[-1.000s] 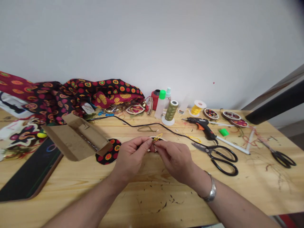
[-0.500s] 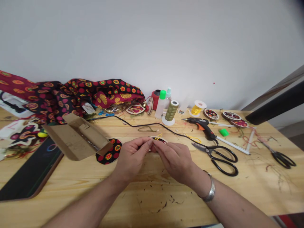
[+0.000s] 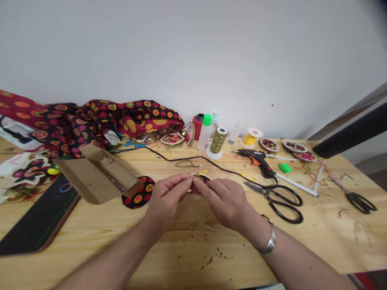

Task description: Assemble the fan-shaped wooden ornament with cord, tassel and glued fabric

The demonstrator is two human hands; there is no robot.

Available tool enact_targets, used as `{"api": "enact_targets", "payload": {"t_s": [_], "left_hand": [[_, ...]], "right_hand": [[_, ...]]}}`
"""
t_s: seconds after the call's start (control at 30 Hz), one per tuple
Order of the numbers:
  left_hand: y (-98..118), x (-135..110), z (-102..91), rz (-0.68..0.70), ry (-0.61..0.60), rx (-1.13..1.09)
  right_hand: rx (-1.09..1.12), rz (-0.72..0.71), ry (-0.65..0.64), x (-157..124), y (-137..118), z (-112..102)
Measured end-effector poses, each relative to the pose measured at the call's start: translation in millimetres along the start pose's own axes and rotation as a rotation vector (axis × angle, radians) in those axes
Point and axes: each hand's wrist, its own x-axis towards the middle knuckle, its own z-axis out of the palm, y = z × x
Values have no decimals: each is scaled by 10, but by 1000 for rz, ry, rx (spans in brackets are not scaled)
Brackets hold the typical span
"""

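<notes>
Where left hand (image 3: 165,198) meets right hand (image 3: 226,201): fingertips together, anything pinched hidden.
Yellow thread (image 3: 202,173), twelve o'clock: tugging could knot it.

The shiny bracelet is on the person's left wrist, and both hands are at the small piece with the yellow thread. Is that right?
Not quite: the shiny bracelet is on the right wrist, not the left, as the head view shows. The left hand and right hand are indeed both at the small piece with the yellow thread.
</notes>
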Motion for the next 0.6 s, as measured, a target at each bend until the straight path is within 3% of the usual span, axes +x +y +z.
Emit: {"api": "enact_targets", "payload": {"t_s": [0.2,0.43,0.6], "left_hand": [[26,21,7,-74,33,-34],[29,47,20,-216,73,-227],[55,49,17,-216,38,-270]], "right_hand": [[-59,-47,8,35,-25,-36],[-85,-74,-23,40,-7,-34],[55,-68,13,21,9,-3]]}}
